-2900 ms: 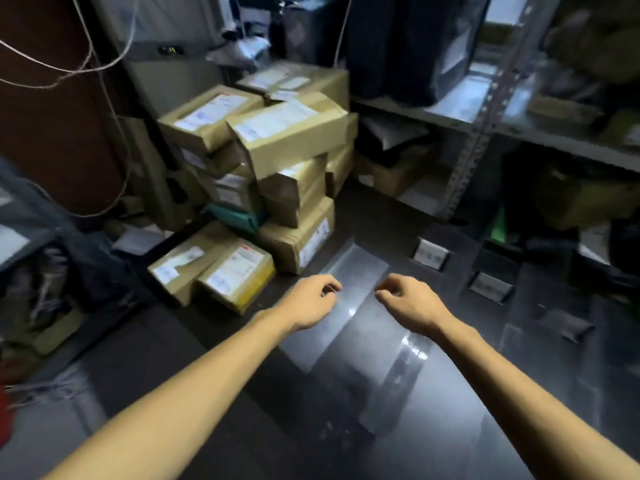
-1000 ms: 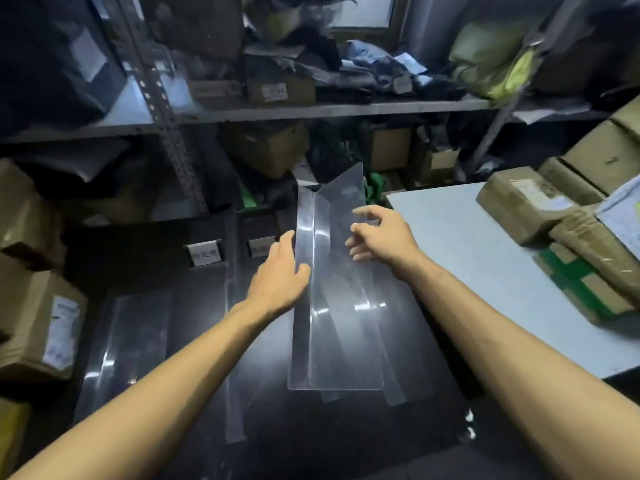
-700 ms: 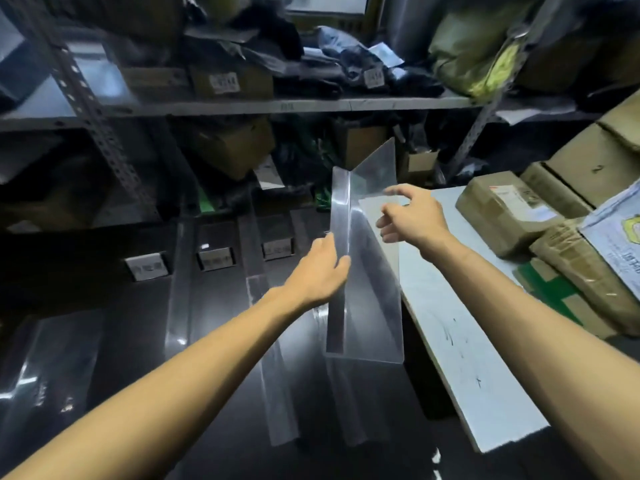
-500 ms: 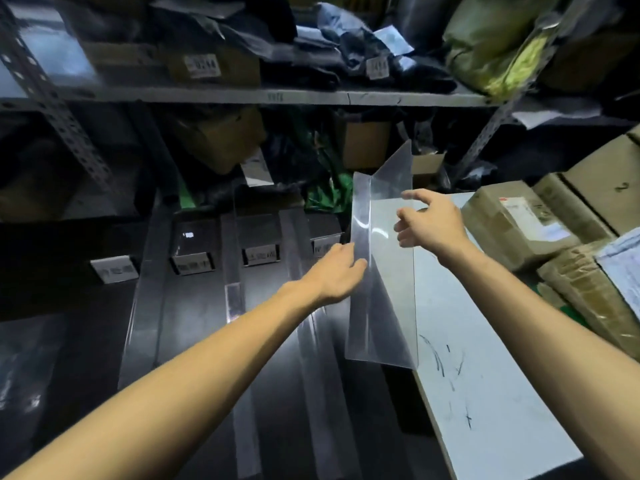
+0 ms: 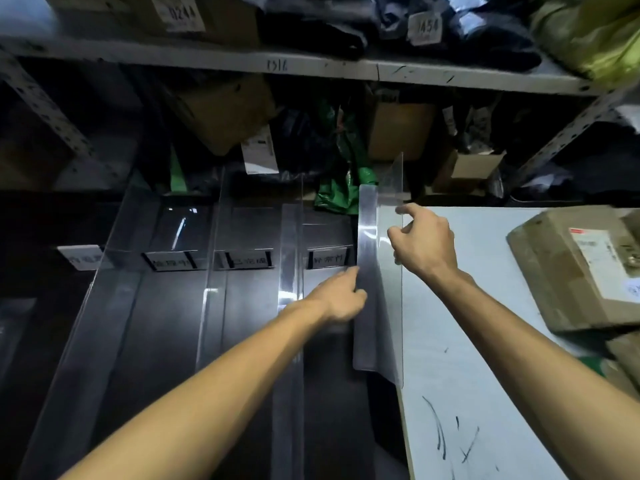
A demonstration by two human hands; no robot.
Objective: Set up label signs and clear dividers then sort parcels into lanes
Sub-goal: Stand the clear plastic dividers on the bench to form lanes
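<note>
Just right of the middle, where the dark table meets the white table, a clear divider is being put in place. The left hand pinches its flat foot with curled fingers. The right hand pinches the top edge of its tall wall with thumb and first finger. I cannot tell if the foot sits flat on the table yet. From 9 o'clock to the middle, the standing dividers, three of them, are already up in a row. The label signs, four small cards, stand near the far end of the lanes, from 9 o'clock toward the middle. So the signs look done, and this looks like the last wall on the right side. Over at 3 o'clock a brown parcel lies on the white table, with more at 4 o'clock. No parcel is in any lane. I think the sorting has not begun, and that is the big job left.
</note>
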